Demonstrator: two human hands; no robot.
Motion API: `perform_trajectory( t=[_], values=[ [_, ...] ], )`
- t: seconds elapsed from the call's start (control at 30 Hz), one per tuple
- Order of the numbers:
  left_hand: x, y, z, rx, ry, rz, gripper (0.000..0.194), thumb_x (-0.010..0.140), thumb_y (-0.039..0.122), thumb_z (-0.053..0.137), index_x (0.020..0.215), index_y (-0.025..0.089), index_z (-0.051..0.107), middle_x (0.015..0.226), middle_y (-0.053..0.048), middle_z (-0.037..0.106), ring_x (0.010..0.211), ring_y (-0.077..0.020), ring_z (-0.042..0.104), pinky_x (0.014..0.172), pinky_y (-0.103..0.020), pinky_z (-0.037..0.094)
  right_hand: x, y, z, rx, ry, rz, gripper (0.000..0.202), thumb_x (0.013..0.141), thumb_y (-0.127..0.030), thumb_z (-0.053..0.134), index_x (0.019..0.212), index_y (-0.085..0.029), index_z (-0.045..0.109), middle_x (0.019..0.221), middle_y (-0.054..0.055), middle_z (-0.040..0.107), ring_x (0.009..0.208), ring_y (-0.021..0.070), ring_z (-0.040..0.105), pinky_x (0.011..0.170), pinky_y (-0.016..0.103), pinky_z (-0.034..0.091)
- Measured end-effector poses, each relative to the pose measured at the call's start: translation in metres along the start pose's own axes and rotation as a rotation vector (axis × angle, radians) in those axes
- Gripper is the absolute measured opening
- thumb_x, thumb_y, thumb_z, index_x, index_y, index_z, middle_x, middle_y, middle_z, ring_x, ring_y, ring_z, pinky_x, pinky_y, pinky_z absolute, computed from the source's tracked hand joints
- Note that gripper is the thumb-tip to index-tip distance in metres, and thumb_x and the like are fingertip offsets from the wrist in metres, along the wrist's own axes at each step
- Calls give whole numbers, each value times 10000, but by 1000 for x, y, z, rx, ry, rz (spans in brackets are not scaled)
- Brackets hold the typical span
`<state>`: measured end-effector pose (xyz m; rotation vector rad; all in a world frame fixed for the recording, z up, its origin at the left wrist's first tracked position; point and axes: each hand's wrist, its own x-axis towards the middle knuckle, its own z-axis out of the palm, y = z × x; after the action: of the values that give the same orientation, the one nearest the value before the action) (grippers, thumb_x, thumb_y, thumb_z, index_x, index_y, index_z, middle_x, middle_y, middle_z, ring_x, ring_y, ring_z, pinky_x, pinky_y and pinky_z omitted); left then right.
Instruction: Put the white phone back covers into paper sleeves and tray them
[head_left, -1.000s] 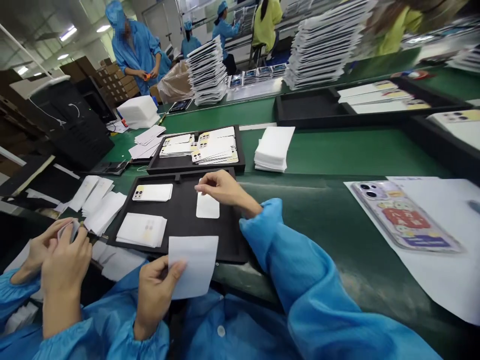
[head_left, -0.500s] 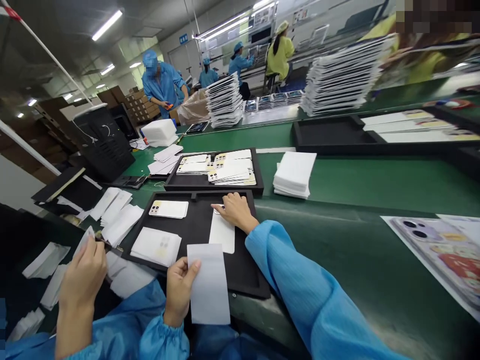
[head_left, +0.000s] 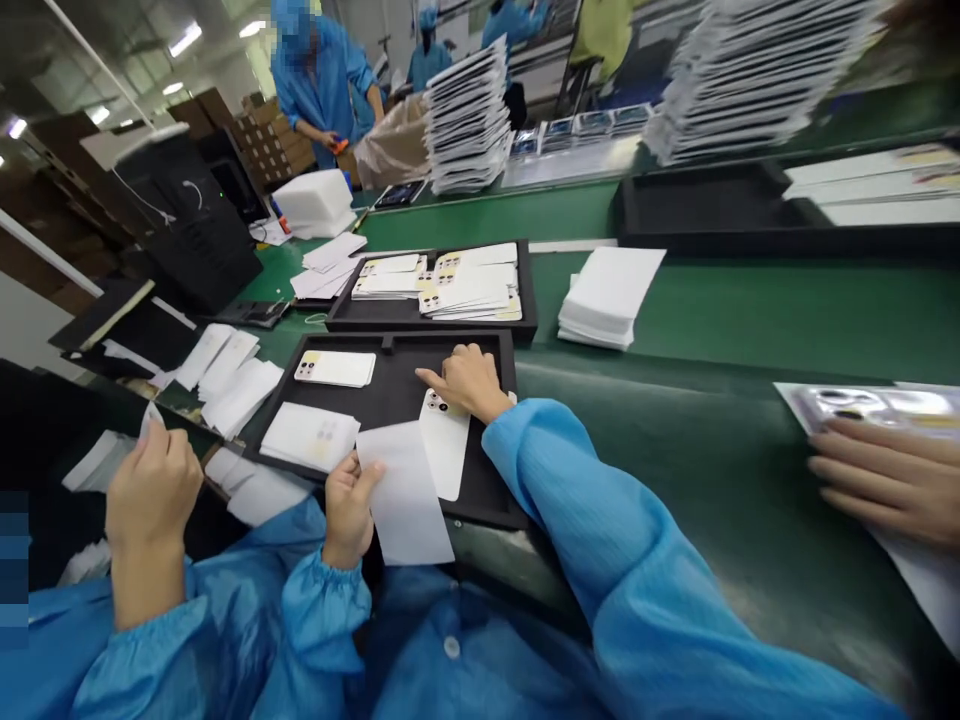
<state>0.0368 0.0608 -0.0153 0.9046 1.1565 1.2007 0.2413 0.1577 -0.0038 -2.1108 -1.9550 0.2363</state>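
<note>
My left hand (head_left: 351, 505) pinches a sheet of white paper (head_left: 409, 500) between thumb and fingers, over the front edge of a black tray (head_left: 390, 395). My right hand (head_left: 471, 382) has its index finger stretched out and the others bent, holding nothing that I can see. It is at the upper end of a white phone-shaped panel (head_left: 448, 455) with dark lens circles, lying in the tray. Whether it touches the panel is unclear. Also in that tray are a small pile of similar panels (head_left: 341, 370) and a stack of white sheets (head_left: 300, 435).
Behind stands another black tray (head_left: 525, 325) of panels, with a paper stack (head_left: 607, 295) to its right. A co-worker's hand (head_left: 154, 485) is at the left near loose papers (head_left: 240, 395). Another person's hand (head_left: 889, 475) rests on a printed phone sheet at the right.
The view has tilted downward. My right hand has shifted off the panel's lens circles, which now show. The paper in my left hand has tilted. Another person's hand has come in at the right.
</note>
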Motion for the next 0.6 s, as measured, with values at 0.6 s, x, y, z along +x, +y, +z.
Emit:
perform_trajectory(
  t=[0.6],
  values=[
    [1,-5,-3,9,25,15,260,730,455,748,859,230,737,963,-41,764,993,-309,700,730,-394,629,-9,-7,-9,254,-138,188,595,920,-616,391,774,-133,707,942,208,709,1025,348,645,774,369,461]
  ],
)
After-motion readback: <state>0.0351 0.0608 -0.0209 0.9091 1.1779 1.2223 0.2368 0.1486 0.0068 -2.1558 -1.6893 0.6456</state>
